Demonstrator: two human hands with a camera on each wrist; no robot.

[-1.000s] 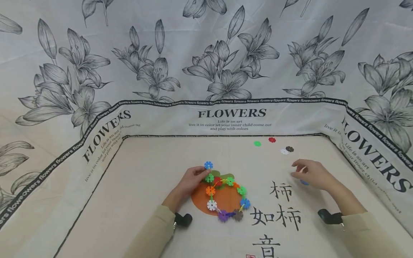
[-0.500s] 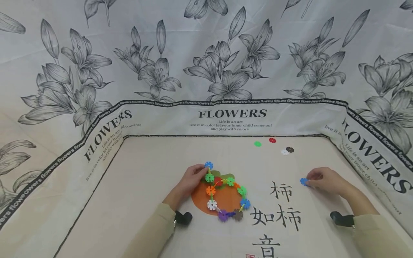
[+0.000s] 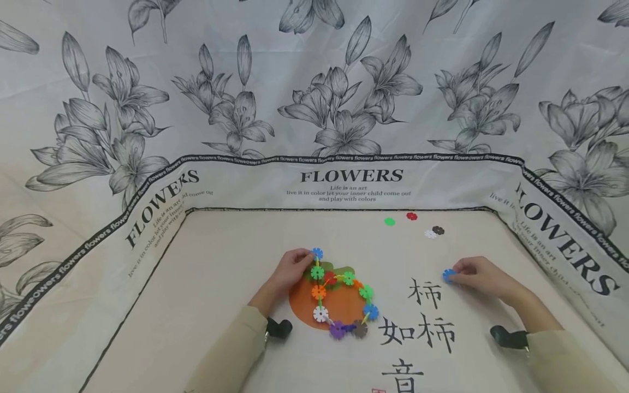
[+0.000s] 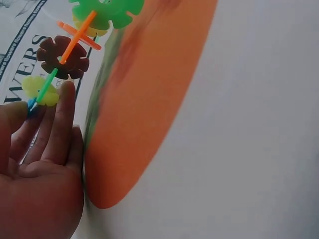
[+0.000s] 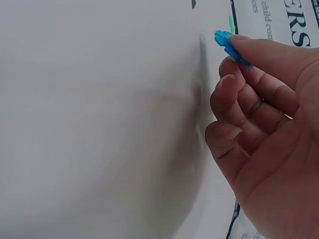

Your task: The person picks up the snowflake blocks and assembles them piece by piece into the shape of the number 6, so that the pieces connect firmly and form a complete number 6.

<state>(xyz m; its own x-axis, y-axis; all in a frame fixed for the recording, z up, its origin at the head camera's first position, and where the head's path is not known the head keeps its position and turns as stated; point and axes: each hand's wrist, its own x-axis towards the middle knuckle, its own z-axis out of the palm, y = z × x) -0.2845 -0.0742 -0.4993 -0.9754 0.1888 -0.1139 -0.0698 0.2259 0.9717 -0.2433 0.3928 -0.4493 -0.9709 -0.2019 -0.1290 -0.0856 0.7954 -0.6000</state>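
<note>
A chain of colourful slotted snowflake discs curves in a ring over the orange persimmon print on the cloth. My left hand pinches the chain at its upper end, by the blue end disc. In the left wrist view, thumb and fingertips meet at that end, with a green disc further along the chain. My right hand, well to the right of the chain, pinches a loose blue snowflake disc between thumb and finger. The right wrist view shows this blue disc tilted, nearly edge-on.
Loose discs lie towards the back right: green, red, white and dark brown, the last two touching. Black printed characters mark the cloth between my hands. Upright fabric walls enclose the back and sides.
My right hand has come down to the blue disc on the cloth, pinched it and carried it slightly left. My left hand keeps its hold on the chain, nearly still.
</note>
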